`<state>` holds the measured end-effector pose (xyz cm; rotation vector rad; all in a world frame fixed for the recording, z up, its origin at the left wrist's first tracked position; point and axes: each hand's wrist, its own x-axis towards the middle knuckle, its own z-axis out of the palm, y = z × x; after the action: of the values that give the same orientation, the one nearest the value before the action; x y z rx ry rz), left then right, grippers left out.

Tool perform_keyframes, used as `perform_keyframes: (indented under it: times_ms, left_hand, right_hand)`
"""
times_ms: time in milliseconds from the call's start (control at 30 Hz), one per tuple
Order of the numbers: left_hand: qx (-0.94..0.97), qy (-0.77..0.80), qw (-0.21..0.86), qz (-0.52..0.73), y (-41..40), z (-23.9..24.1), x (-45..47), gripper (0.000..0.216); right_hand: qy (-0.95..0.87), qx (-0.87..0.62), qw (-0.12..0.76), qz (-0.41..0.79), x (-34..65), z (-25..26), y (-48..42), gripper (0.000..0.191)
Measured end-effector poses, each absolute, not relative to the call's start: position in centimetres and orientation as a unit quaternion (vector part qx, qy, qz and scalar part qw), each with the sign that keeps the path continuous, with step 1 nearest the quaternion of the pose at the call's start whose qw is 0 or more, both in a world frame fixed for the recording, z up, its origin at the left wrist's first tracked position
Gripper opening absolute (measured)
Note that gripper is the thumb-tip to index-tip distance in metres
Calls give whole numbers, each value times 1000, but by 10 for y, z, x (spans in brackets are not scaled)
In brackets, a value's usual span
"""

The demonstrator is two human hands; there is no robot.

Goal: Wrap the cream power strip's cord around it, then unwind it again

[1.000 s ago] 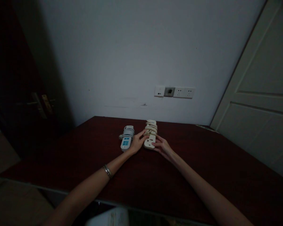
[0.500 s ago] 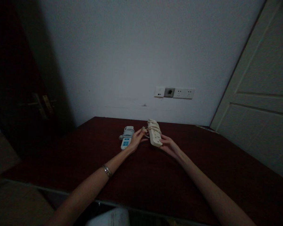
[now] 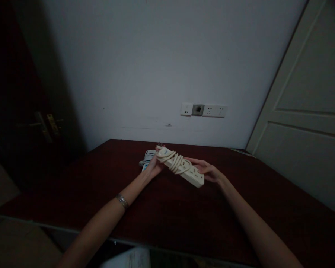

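1. Head view: both hands hold a cream power strip (image 3: 181,166) just above the dark red surface (image 3: 184,216), the strip slanting from upper left down to lower right.
2. A cream cord (image 3: 175,162) is wound in several loops around the strip's middle and left part.
3. The left hand (image 3: 154,168) grips the strip's left end, its fingers (image 3: 158,162) curled around that end and the cord there.
4. The right hand (image 3: 209,172) lies along the far side of the strip's right end, its fingers (image 3: 197,161) stretched out flat against the strip; whether they close around it cannot be told.
5. A second power strip (image 3: 146,159), pale with a grey cord bundled on it, lies on the surface just behind the left hand, mostly hidden by it.
6. A bracelet (image 3: 122,201) sits on the left wrist.
7. A row of wall sockets (image 3: 203,110) is set in the white wall behind, a dark door (image 3: 30,104) stands at left, and a light door (image 3: 309,123) at right.
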<state>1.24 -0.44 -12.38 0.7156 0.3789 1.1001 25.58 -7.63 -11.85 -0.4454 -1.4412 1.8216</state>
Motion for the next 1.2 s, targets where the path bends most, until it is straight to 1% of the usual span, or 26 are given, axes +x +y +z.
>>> perform_keyframes:
  times_ms: [100, 167, 333, 500, 600, 733, 833, 933, 1000, 1100, 1133, 1200]
  left_hand:
    - [335, 158, 766, 525, -1, -112, -1, 46]
    - [331, 153, 754, 547, 1, -103, -10, 46]
    - [305, 139, 731, 595, 8, -88, -28, 40]
    - [261, 133, 741, 604, 13, -86, -38, 39]
    - [269, 111, 758, 583, 11, -89, -41, 40]
    - [333, 87, 762, 549, 10, -93, -42, 44]
    - [374, 105, 773, 501, 11, -93, -41, 39]
    - [428, 124, 777, 445, 8, -89, -38, 33]
    - [491, 142, 763, 397, 2, -84, -36, 28]
    - [590, 176, 713, 335, -13, -77, -28, 19]
    - [618, 187, 692, 322, -18, -76, -25, 20]
    - [670, 206, 646, 303, -28, -74, -16, 34]
  right_hand:
    - [-576, -223, 348, 705, 262, -113, -77, 77]
    - [-566, -261, 359, 695, 266, -112, -76, 71]
    - [-510, -323, 448, 660, 274, -115, -70, 53]
    - [-447, -332, 551, 622, 282, -120, -66, 45]
    - [-437, -332, 576, 605, 284, -121, -67, 44]
    - [-433, -326, 613, 575, 288, -119, -69, 45]
    - [-435, -323, 643, 541, 290, -113, -72, 46]
    - [-428, -329, 653, 532, 287, -105, -77, 48]
    - [-427, -329, 651, 534, 282, -98, -82, 49]
    - [-448, -325, 641, 532, 272, -87, -90, 52]
    - [-459, -320, 634, 534, 268, -83, -93, 53]
    - [-478, -303, 618, 546, 260, -76, -99, 58]
